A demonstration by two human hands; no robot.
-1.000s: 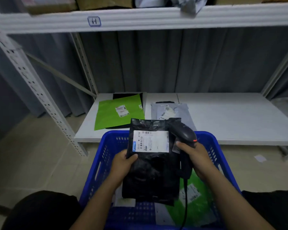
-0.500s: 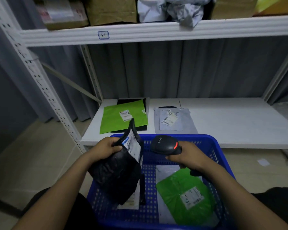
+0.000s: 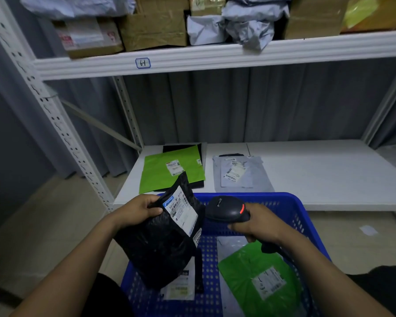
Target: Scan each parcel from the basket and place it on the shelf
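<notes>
Over the last second the black parcel [image 3: 160,243] had swung left, away from the barcode scanner [image 3: 226,208], and tilted on edge above the blue basket [image 3: 295,202]. The left hand [image 3: 137,210] pinched its top corner. The right hand [image 3: 258,221] was clenched round the scanner's handle. Scanning looked done; the next move would be to lay the parcel flat on the lower shelf [image 3: 329,175].

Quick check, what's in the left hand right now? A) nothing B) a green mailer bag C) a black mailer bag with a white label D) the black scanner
C: the left hand grips the black plastic mailer bag at its top edge; the black handheld scanner is in the right hand.
</notes>
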